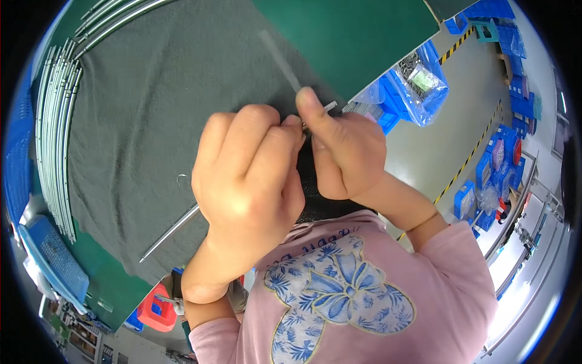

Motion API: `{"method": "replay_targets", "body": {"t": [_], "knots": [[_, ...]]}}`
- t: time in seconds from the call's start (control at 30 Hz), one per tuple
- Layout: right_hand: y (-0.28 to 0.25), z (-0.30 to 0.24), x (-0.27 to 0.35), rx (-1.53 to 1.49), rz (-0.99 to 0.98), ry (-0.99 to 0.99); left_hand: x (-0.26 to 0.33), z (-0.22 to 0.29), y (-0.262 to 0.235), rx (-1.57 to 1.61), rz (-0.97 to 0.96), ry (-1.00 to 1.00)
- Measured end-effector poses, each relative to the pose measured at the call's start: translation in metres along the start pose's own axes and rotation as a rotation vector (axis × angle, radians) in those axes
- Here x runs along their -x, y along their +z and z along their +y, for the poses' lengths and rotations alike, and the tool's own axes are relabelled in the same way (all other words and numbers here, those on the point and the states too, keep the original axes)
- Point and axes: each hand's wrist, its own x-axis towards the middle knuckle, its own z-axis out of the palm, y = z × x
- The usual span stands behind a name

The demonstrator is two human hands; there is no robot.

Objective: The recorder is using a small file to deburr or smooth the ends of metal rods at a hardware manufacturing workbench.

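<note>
A slim shiny metal rod runs from the lower left into my left hand, which is closed around it. My right hand is closed right beside the left, thumb raised. From behind its thumb a thin grey strip sticks up and away, smeared by motion; its kind cannot be made out. A short bright metal end shows by the right fingers; whether it belongs to the rod is hidden. A small curved metal piece lies on the grey cloth, left of my left hand.
Several metal rods lie bundled along the table's left side, with more at the far left. A blue perforated basket stands lower left. Blue bins with small metal parts sit off the green table's right edge.
</note>
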Motion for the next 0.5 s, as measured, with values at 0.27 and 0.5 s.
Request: {"method": "replay_targets", "body": {"t": [0.27, 0.5], "knots": [[-0.002, 0.001, 0.023, 0.01, -0.017, 0.008, -0.001, 0.001, -0.001, 0.007, -0.033, -0.036], [-0.012, -0.001, 0.048, 0.013, -0.065, 0.064, -0.001, 0.0, 0.0, 0.008, -0.034, -0.05]]}}
